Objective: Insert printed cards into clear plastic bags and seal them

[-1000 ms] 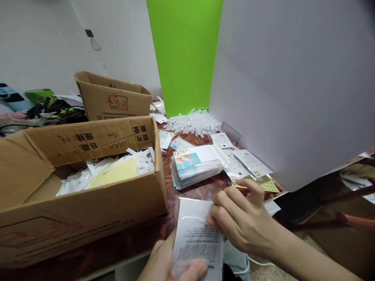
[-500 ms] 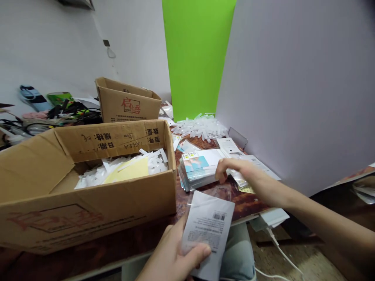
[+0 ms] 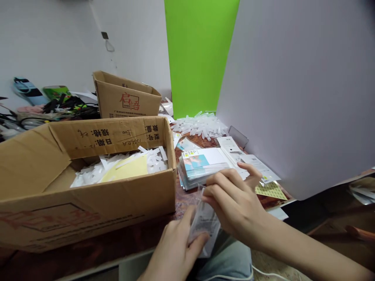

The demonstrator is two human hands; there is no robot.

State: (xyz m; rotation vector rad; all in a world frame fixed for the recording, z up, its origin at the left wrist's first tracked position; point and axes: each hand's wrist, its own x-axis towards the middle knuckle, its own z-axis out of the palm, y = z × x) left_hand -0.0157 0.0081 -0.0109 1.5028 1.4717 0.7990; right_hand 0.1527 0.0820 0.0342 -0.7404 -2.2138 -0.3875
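Observation:
My left hand grips a clear plastic packet with a white printed card inside, thumb across its front. At the packet's top end, the curled fingers of my right hand close on the clear plastic edge; its thumb tip is hidden, and one finger sticks out to the right. Just beyond both hands lies a stack of similar packets, the top one with a blue picture and a yellow-marked label. A yellow patterned sheet lies right of my right hand.
An open cardboard box holding white strips and a yellow sheet stands at left, another box behind it. White translucent pieces are heaped at the back. A grey-white panel borders the right side.
My right hand has come from beside the stack toward me, onto the packet's top end. The packet is now tilted differently in my left hand, uncovering the yellow sheet at right.

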